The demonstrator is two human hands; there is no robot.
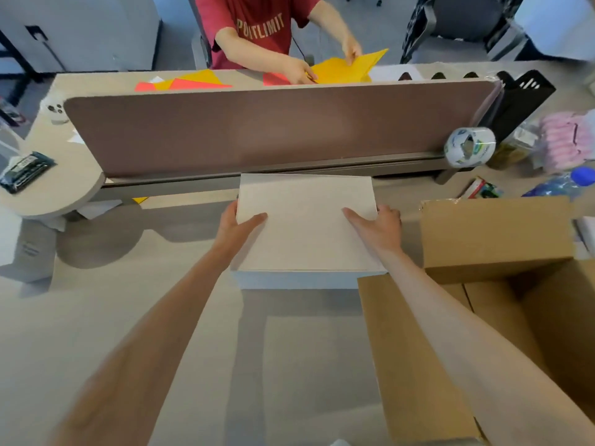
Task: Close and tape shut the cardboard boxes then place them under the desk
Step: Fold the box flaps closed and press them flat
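On the desk (96,317), against the divider (257,130), sits a closed white box (306,226). Both arms reach forward; the left hand (236,226) and right hand (376,228) clasp its sides, thumbs on top. An open brown cardboard box (495,239) stands just right.

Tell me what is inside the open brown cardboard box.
Only bare bottom flaps show inside the open brown cardboard box. The right forearm covers part of its floor; that part cannot be seen.
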